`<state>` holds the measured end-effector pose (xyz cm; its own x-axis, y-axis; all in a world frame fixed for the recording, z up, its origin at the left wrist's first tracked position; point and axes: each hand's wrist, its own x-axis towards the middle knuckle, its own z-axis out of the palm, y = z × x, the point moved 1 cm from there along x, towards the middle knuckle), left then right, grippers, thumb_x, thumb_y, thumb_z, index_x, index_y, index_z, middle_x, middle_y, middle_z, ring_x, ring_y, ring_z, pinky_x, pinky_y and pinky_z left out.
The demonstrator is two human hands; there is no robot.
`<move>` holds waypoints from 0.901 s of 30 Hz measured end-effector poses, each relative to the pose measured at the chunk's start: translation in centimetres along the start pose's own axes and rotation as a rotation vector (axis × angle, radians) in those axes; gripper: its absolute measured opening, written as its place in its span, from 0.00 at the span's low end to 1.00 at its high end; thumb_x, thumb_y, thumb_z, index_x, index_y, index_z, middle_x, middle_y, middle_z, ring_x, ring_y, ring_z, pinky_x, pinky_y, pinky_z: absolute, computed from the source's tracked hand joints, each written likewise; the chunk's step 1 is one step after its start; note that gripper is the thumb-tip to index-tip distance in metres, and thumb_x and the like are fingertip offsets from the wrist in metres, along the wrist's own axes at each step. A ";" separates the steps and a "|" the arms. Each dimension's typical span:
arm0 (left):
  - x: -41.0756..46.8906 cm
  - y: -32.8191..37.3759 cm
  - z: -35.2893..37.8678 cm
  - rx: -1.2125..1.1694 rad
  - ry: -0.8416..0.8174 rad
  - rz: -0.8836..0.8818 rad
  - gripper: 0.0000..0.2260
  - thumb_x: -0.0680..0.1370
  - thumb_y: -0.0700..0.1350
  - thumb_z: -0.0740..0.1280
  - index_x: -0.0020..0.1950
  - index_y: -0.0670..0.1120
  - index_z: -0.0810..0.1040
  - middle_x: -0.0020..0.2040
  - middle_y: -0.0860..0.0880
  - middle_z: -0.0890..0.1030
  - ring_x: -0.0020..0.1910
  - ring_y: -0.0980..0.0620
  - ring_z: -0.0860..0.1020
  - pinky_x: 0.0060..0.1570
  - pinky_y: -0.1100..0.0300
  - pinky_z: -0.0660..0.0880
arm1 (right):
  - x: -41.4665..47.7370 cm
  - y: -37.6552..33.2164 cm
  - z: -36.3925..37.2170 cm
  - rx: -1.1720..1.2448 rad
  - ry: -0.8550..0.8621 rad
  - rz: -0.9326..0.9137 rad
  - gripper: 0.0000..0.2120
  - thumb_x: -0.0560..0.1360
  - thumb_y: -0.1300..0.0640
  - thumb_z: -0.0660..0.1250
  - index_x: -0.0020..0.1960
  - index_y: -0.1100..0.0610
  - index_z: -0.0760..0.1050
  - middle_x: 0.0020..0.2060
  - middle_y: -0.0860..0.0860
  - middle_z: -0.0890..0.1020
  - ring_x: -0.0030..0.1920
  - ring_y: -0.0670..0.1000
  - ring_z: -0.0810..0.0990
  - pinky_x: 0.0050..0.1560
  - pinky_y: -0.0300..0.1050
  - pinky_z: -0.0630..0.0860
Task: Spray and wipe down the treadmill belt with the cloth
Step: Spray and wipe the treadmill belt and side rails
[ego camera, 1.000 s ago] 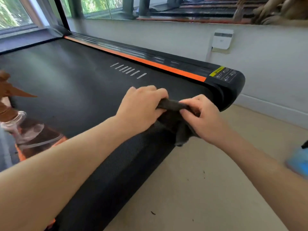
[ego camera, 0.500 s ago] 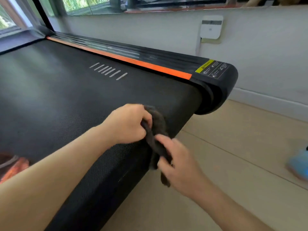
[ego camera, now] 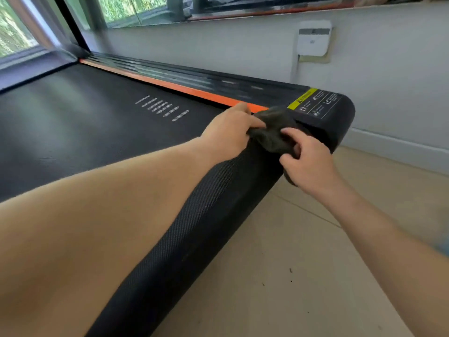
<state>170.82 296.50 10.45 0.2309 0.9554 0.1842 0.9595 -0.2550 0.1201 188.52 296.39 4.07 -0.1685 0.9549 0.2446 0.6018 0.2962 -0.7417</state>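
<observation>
Both hands are on the cloth at the far right corner of the belt. The left hand (ego camera: 228, 135) has its fingers curled tight and is pinching the near-left side of the cloth (ego camera: 272, 132). The cloth is a dark bunched-up rag sitting where the treadmill belt (ego camera: 85, 132) curves over the back roller, jammed right against the black end cap (ego camera: 337, 120). The right hand (ego camera: 308, 164) grips the lower right part, fingers hooked in, with a bit of rag hanging below it.

If it were me, I'd flatten the rag out first, since a wad like that only touches with its high spots. Then I'd press down and drag it along the curved edge in overlapping strokes, really working the seam by the end cap because grime probably collects there. I can't see a spray bottle from here, so it's hard to say how wet that patch is.

As for the room, there's a window (ego camera: 14, 32) with greenery outside at far left. The belt is textured black rubber with a row of short white stripes (ego camera: 161, 110). An orange strip (ego camera: 182, 90) runs along its far side, and there's a yellow warning sticker (ego camera: 313, 103) on the cap. A white box (ego camera: 313, 38) is mounted on the pale wall behind it. The beige tile floor (ego camera: 291, 239) has a few dark crumbs on it.
</observation>
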 end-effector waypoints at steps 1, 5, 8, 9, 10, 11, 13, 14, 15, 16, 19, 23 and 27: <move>-1.5 -0.9 0.5 0.000 -0.055 -0.003 0.20 0.77 0.35 0.62 0.64 0.53 0.80 0.58 0.46 0.73 0.57 0.45 0.75 0.60 0.49 0.72 | -1.3 -0.1 1.1 0.016 -0.090 -0.023 0.28 0.72 0.59 0.66 0.72 0.49 0.72 0.39 0.49 0.77 0.46 0.52 0.76 0.48 0.42 0.69; -10.1 -3.2 0.4 -0.044 -0.076 -0.015 0.17 0.68 0.32 0.64 0.50 0.50 0.78 0.53 0.49 0.72 0.51 0.47 0.73 0.51 0.47 0.74 | -9.1 -2.2 4.7 0.197 -0.246 -0.141 0.29 0.71 0.61 0.68 0.69 0.43 0.69 0.36 0.39 0.73 0.38 0.43 0.74 0.41 0.36 0.67; -17.8 -4.2 -1.3 -0.024 -0.190 0.011 0.17 0.65 0.32 0.66 0.45 0.52 0.75 0.51 0.52 0.70 0.50 0.51 0.70 0.49 0.54 0.72 | -15.9 -5.0 7.7 0.299 -0.376 -0.196 0.28 0.72 0.59 0.69 0.68 0.41 0.67 0.42 0.37 0.74 0.42 0.42 0.76 0.42 0.32 0.68; -21.1 -4.9 -2.1 -0.011 -0.218 0.001 0.17 0.64 0.32 0.66 0.44 0.53 0.74 0.50 0.53 0.69 0.50 0.52 0.69 0.48 0.56 0.71 | -18.4 -6.4 9.0 0.323 -0.426 -0.217 0.28 0.73 0.57 0.69 0.69 0.40 0.66 0.45 0.37 0.75 0.45 0.41 0.76 0.45 0.33 0.70; -23.6 -5.4 -2.6 -0.002 -0.245 0.003 0.17 0.64 0.33 0.66 0.44 0.54 0.74 0.50 0.54 0.69 0.49 0.53 0.68 0.47 0.57 0.71 | -20.5 -7.4 9.8 0.345 -0.450 -0.237 0.28 0.73 0.56 0.69 0.69 0.39 0.66 0.49 0.37 0.75 0.48 0.40 0.76 0.48 0.33 0.73; -26.1 -5.8 -3.2 0.004 -0.275 -0.001 0.17 0.64 0.35 0.67 0.43 0.56 0.73 0.49 0.55 0.68 0.48 0.54 0.68 0.46 0.58 0.71 | -22.5 -8.4 10.5 0.364 -0.461 -0.253 0.28 0.73 0.55 0.69 0.69 0.40 0.66 0.52 0.38 0.76 0.51 0.40 0.77 0.51 0.34 0.74; -29.4 -6.1 -4.4 0.010 -0.343 -0.026 0.15 0.64 0.40 0.65 0.43 0.58 0.72 0.48 0.57 0.67 0.46 0.56 0.68 0.45 0.59 0.70 | -25.6 -9.5 11.6 0.410 -0.472 -0.277 0.27 0.73 0.53 0.68 0.70 0.39 0.66 0.54 0.40 0.76 0.53 0.40 0.76 0.55 0.35 0.75; -31.2 -6.2 -5.2 0.016 -0.369 -0.053 0.13 0.63 0.42 0.64 0.43 0.59 0.72 0.47 0.58 0.68 0.45 0.57 0.68 0.44 0.59 0.71 | -27.0 -10.3 12.2 0.418 -0.488 -0.294 0.28 0.74 0.52 0.68 0.70 0.37 0.64 0.53 0.40 0.75 0.51 0.40 0.76 0.54 0.35 0.75; -33.2 -6.5 -5.9 0.027 -0.393 -0.077 0.12 0.63 0.44 0.64 0.43 0.59 0.74 0.47 0.59 0.68 0.44 0.59 0.69 0.44 0.58 0.72 | -28.5 -11.2 12.7 0.423 -0.521 -0.306 0.28 0.74 0.51 0.67 0.70 0.35 0.63 0.52 0.39 0.73 0.50 0.40 0.75 0.53 0.35 0.75; -34.9 -6.6 -6.5 0.041 -0.409 -0.083 0.11 0.63 0.45 0.65 0.42 0.59 0.75 0.46 0.60 0.69 0.43 0.60 0.69 0.43 0.56 0.73 | -29.9 -12.0 13.0 0.439 -0.571 -0.309 0.29 0.74 0.51 0.67 0.70 0.33 0.61 0.51 0.38 0.73 0.50 0.40 0.75 0.53 0.35 0.75; -39.1 -6.8 -7.9 0.099 -0.498 -0.082 0.12 0.65 0.47 0.65 0.45 0.62 0.78 0.44 0.63 0.68 0.44 0.65 0.66 0.50 0.55 0.73 | -32.9 -14.0 13.8 0.481 -0.795 -0.337 0.26 0.74 0.53 0.68 0.66 0.33 0.66 0.46 0.34 0.74 0.49 0.39 0.77 0.52 0.33 0.76; -41.3 -7.0 -9.8 0.026 -0.336 -0.068 0.16 0.66 0.44 0.64 0.48 0.60 0.82 0.49 0.64 0.71 0.50 0.63 0.69 0.54 0.59 0.74 | -32.1 -16.4 12.7 0.508 -0.613 -0.406 0.11 0.70 0.58 0.68 0.50 0.47 0.80 0.39 0.40 0.77 0.39 0.38 0.77 0.41 0.29 0.72; -42.1 -8.0 -9.9 -0.024 -0.099 -0.104 0.17 0.71 0.40 0.70 0.52 0.61 0.82 0.55 0.63 0.74 0.55 0.62 0.71 0.58 0.60 0.72 | -30.7 -17.6 11.0 0.237 -0.492 -0.496 0.15 0.73 0.50 0.67 0.60 0.43 0.75 0.53 0.39 0.72 0.51 0.46 0.76 0.49 0.36 0.74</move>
<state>151.88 256.88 11.36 0.1465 0.9865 0.0727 0.9752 -0.1564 0.1568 174.51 262.11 2.78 -0.7413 0.5906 0.3188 0.1885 0.6391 -0.7457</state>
